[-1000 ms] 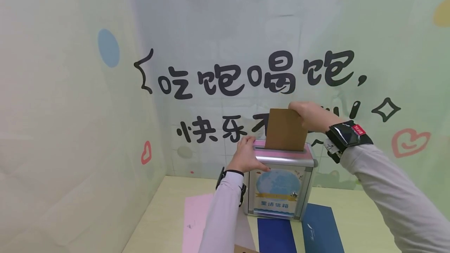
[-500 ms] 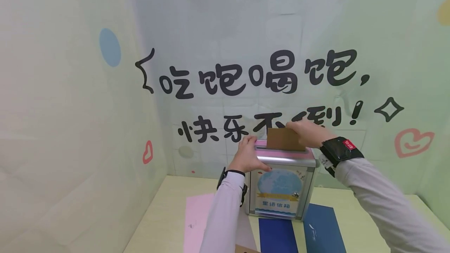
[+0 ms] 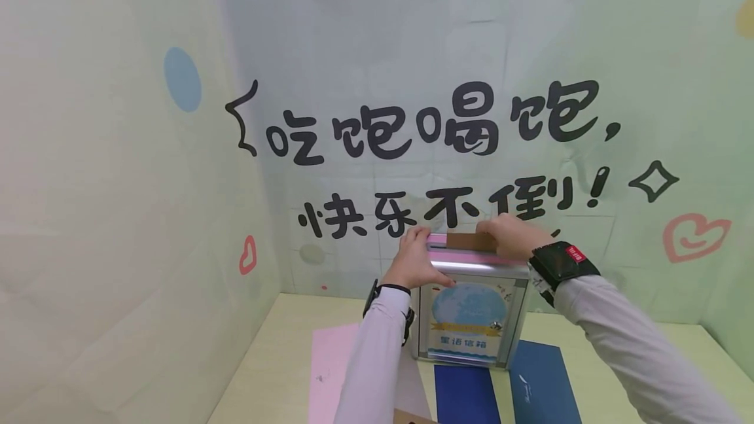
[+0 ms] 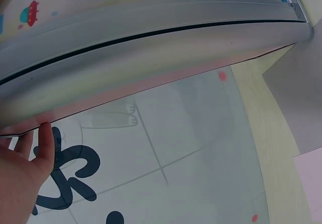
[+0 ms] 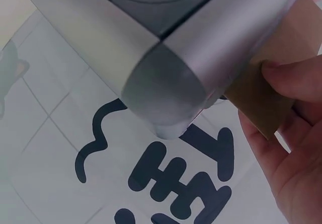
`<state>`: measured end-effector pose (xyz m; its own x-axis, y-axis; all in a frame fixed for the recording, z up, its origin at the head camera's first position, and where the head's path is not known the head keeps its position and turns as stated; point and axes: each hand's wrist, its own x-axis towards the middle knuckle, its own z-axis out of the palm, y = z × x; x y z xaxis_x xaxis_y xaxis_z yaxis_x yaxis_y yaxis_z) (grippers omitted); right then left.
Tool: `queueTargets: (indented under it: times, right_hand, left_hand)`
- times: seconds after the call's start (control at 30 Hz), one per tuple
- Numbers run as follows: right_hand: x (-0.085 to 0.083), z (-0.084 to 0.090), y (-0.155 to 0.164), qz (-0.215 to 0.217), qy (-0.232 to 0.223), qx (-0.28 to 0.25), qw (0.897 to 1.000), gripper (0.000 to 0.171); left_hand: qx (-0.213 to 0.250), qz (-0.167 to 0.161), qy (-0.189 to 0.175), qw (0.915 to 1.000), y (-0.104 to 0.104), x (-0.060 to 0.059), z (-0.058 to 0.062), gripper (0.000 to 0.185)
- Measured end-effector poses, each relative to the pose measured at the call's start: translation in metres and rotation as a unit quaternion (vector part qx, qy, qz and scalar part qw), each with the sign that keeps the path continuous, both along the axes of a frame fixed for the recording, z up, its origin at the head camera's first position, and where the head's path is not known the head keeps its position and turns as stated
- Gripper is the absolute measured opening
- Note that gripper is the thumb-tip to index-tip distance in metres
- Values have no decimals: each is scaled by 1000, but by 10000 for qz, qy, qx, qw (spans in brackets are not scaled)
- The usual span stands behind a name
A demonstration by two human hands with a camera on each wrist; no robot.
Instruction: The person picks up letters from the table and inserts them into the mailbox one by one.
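Observation:
A silver-framed letter box [image 3: 471, 268] with a pink top and a blue front picture stands on the table. A brown envelope [image 3: 462, 241] sits mostly inside its top slot, only a low strip showing above. My right hand [image 3: 515, 237] pinches the envelope's upper edge between thumb and fingers. In the right wrist view the brown envelope [image 5: 264, 100] shows beside the box's rounded metal corner [image 5: 166, 88]. My left hand [image 3: 411, 264] grips the box's top left, thumb on the front and fingers over the top; in the left wrist view its fingertips [image 4: 46, 138] touch the pink edge.
On the table [image 3: 271, 345] before the box lie a pink sheet [image 3: 330, 358], a dark blue envelope [image 3: 465, 394] and a teal-blue envelope [image 3: 543, 378]. A brown piece [image 3: 412, 417] shows at the bottom edge. A printed wall [image 3: 353, 51] rises behind.
My right hand has moved down with the brown envelope, which has sunk from standing tall above the slot to a narrow strip. The left hand keeps its place on the box.

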<state>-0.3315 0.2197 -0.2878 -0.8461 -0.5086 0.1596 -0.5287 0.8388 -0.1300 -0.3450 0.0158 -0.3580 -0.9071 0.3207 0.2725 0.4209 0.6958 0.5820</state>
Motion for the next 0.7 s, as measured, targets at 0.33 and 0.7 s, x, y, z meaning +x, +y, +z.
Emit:
queueTargets:
  times: [0.33, 0.7]
  right_hand:
    - [3, -9, -3, -42, 313, 396, 9987, 17]
    - [9, -17, 1, 264, 1155, 749, 9901, 30]
  left_hand:
    - [130, -12, -55, 9999, 1, -1, 1, 106]
    - [148, 17, -169, 9997, 0, 0, 1, 105]
